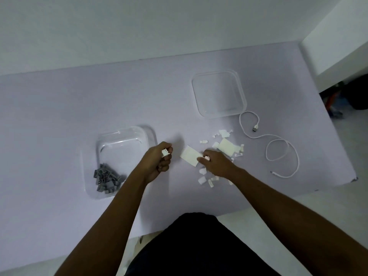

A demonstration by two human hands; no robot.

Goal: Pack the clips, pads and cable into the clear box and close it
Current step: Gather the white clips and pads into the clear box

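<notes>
The clear box (147, 136) sits left of centre on the table, with several grey clips (107, 180) heaped in its near corner. My left hand (159, 162) is just right of the box, closed on small white clips (165, 153). My right hand (217, 164) rests among scattered white clips (203, 179) and pinches one at its fingertips, beside a white pad (190, 158). A second white pad (229, 148) lies just beyond. The white cable (278, 148) lies loose to the right. The clear lid (219, 93) lies flat farther back.
The pale table (59, 116) ends at a near edge by my dark-clothed body (199, 246) and at a right edge near the cable. A white wall (139, 26) runs along the back. Dark clutter (348, 96) sits on the floor at far right.
</notes>
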